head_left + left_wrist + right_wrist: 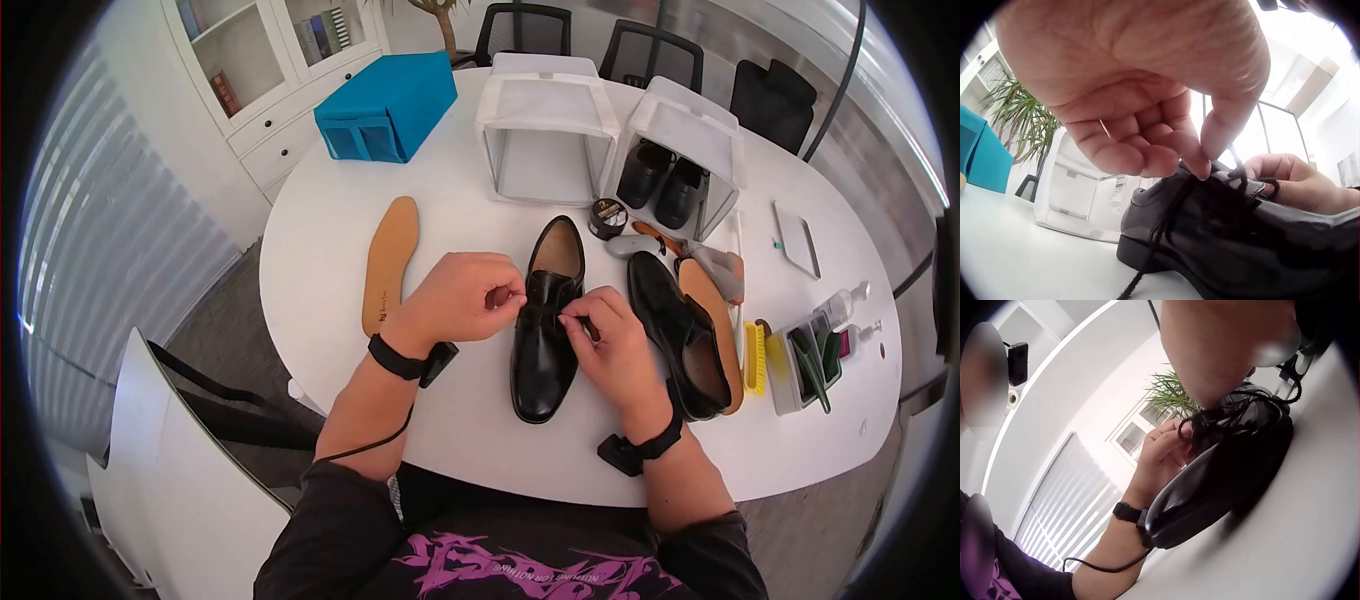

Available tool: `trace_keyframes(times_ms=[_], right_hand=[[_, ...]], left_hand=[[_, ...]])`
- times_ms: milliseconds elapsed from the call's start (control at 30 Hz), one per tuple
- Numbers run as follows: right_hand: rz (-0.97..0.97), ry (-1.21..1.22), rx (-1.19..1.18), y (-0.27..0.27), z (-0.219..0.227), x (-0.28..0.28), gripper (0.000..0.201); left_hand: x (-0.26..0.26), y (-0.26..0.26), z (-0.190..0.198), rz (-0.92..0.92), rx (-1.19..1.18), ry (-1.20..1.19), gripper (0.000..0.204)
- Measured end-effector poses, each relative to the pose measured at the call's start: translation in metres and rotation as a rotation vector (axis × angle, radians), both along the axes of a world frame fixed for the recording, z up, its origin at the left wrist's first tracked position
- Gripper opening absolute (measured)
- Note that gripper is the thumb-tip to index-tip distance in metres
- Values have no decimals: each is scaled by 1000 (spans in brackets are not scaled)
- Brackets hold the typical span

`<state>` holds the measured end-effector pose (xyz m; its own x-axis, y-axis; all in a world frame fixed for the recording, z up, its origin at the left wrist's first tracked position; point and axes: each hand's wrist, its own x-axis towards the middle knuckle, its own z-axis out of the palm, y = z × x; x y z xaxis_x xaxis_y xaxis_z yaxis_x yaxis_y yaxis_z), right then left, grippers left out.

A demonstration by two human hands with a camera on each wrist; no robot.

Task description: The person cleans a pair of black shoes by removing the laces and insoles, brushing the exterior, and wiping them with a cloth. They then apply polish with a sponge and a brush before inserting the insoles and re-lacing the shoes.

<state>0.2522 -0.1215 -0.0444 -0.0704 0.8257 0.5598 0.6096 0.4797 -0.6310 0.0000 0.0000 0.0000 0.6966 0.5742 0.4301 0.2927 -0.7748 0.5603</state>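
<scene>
Nearest the camera, wears a dark shirt [350, 530]; beyond, pinches laces [1159, 234] of the black shoe [540, 375], set toe-near on the white table [460, 400], with left hand [465, 297] and right hand [612, 350]. Has tan insole [390, 260] to left, second shoe [662, 305] to right, white boxes [548, 110] far, teal box [400, 95] far left.

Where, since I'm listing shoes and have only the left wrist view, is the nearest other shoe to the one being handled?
Observer: To the right of the handled shoe, past the right hand; the other black shoe lies beside a tan insole.
Operator: Any more shoes farther back?
Observer: Yes, two black shoes are inside the right-hand white box.
</scene>
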Motion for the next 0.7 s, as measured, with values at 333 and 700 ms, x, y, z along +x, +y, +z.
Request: trace_keyframes(times_ms=[333, 700], right_hand=[[-13, 85, -9, 1, 1, -15, 15], [12, 110, 30, 1, 1, -14, 15]], left_hand=[[-5, -3, 9, -69, -24, 5, 12], [5, -9, 1, -92, -58, -29, 14]])
